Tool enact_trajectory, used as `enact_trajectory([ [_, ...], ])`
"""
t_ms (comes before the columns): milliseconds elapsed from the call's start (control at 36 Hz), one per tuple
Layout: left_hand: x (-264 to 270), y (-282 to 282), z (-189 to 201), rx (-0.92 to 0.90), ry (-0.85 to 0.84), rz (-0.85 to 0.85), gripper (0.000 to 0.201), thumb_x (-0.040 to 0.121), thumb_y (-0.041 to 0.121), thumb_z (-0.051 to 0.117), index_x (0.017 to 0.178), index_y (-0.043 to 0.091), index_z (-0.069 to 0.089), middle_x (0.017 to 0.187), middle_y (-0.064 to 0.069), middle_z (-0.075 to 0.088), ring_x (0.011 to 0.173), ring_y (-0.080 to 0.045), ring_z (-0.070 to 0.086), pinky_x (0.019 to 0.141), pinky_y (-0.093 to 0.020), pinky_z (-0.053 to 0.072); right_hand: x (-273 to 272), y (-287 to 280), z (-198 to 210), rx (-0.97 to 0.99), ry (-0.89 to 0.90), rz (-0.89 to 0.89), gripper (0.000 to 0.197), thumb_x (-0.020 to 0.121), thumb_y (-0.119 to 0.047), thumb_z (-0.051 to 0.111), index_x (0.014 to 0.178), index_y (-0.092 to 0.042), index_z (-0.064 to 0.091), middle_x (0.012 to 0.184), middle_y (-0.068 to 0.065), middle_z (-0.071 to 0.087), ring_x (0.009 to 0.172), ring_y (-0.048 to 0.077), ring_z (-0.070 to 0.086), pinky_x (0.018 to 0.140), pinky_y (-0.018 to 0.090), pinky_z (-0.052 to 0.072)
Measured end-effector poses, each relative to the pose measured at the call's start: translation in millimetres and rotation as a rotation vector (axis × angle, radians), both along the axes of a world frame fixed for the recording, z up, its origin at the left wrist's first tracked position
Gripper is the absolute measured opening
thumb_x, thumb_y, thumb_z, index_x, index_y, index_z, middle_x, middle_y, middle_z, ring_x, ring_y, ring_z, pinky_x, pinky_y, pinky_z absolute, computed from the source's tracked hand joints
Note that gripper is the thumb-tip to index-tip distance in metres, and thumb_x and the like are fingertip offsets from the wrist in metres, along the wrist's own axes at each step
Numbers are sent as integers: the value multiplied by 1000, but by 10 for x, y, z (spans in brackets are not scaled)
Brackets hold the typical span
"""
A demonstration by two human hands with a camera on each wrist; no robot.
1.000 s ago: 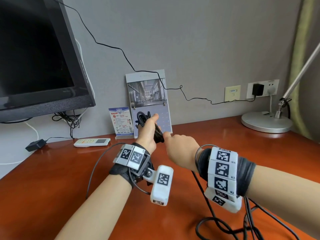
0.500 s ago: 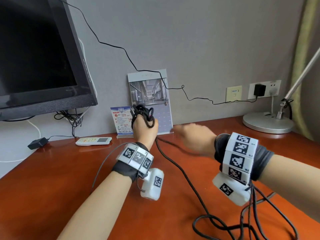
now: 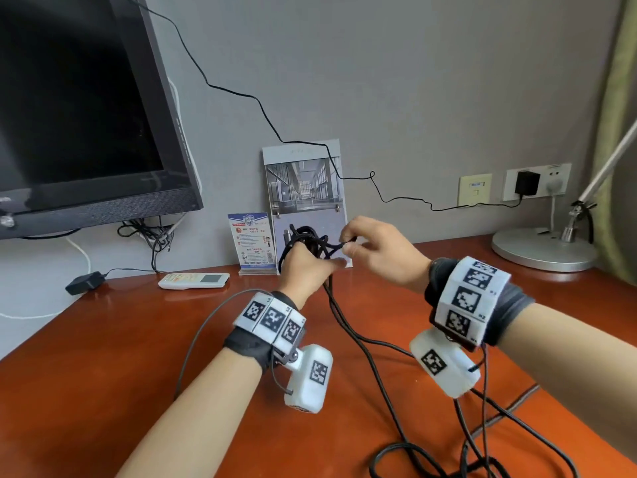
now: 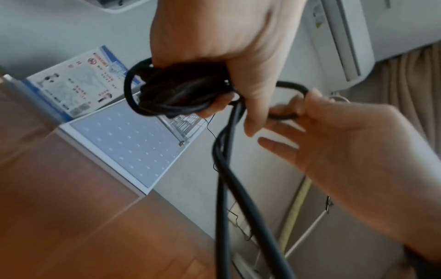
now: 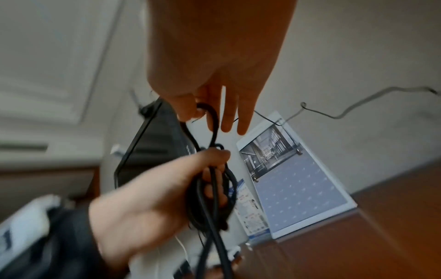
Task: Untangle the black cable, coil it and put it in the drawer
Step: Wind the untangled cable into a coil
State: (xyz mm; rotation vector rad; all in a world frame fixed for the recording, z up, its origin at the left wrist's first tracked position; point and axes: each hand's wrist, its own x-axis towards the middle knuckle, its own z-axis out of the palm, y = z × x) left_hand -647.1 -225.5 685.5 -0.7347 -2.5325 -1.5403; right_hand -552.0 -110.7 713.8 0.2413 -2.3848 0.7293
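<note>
Hands meet above a reddish wooden surface (image 3: 103,357), raised in front of a grey wall. The person's left hand (image 3: 303,267) has its fingers curled around a bundle of coiled loops of the black cable (image 3: 303,238), its grip clamped on that bundle. From the left wrist view the loops bulge out below the closed fingers (image 4: 214,105). The right hand (image 3: 375,253) sits just beside the left, pinching 1 small loop of the same cable between thumb and forefinger, while its other fingers stretch out straight. 2 strands of the cable drop from the left hand to the surface and trail toward the near edge, where more of it lies in loose curls (image 3: 406,457).

Behind the hands a calendar with a building photo (image 3: 305,188) leans on the wall, with a small blue and white card (image 3: 253,241) beside it. A white remote control (image 3: 194,280) lies on the surface to the left, below a dark monitor (image 3: 79,108). A lamp base (image 3: 541,248) stands at far right.
</note>
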Motion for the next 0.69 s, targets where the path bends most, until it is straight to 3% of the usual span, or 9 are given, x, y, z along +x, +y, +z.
enact_trajectory([
  [83,50,-5,-7,105,-163,-149,36,72,23,78,101,10,60,91,-3,63,82,-15,57,64,-27,41,20,11,40,-295,-96,-12,22,91,-8,57,72,-17,53,71,-6,53,61,-7,48,63,7,37],
  [167,151,-33,11,158,-373,-261,13,81,15,66,75,14,55,67,0,51,61,-13,49,56,-26,35,-15,-28,77,-545,-88,39,26,94,-4,53,69,-12,49,62,0,47,48,-4,44,53,8,40],
  [222,179,-14,-9,280,-587,-333,27,86,15,51,60,15,49,52,1,43,43,-15,43,50,-24,33,-49,-54,91,-709,-66,45,29,95,-2,51,67,-10,46,53,-2,41,39,1,40,44,13,41],
  [278,143,14,-29,457,-733,-334,28,86,11,37,59,13,44,45,3,36,36,-14,35,51,-26,27,-72,-60,81,-773,-66,38,29,95,-5,51,67,-11,47,47,-7,36,33,3,33,37,15,35],
  [361,102,26,-42,534,-764,-286,23,85,5,35,64,13,39,43,5,34,33,-13,35,51,-26,25,-77,-60,39,-587,-85,-78,28,95,-13,52,68,-16,53,56,-4,44,46,3,40,41,10,30],
  [417,80,36,-39,586,-769,-262,23,86,4,36,65,13,40,43,4,36,34,-12,35,50,-25,27,-72,-85,-1,-402,-112,-187,29,97,-19,49,68,-17,55,66,2,51,64,13,46,47,11,32],
  [528,72,77,15,755,-829,-214,27,87,17,36,61,14,39,42,3,37,41,-15,34,51,-26,29,-49,-223,-76,-225,-279,-332,32,101,-27,36,75,-11,48,84,15,58,81,31,52,66,28,36],
  [611,63,113,51,784,-866,-195,37,88,35,49,57,17,38,42,3,37,46,-16,34,52,-27,29,-17,-309,-101,-129,-426,-355,31,101,-31,32,91,-8,49,108,24,60,99,38,55,76,33,39],
  [694,61,123,71,686,-844,-163,34,81,39,69,64,16,50,50,1,47,49,-14,47,55,-27,41,1,-397,-209,-54,-548,-383,35,99,-40,31,103,-8,45,113,21,58,102,37,56,75,34,37],
])
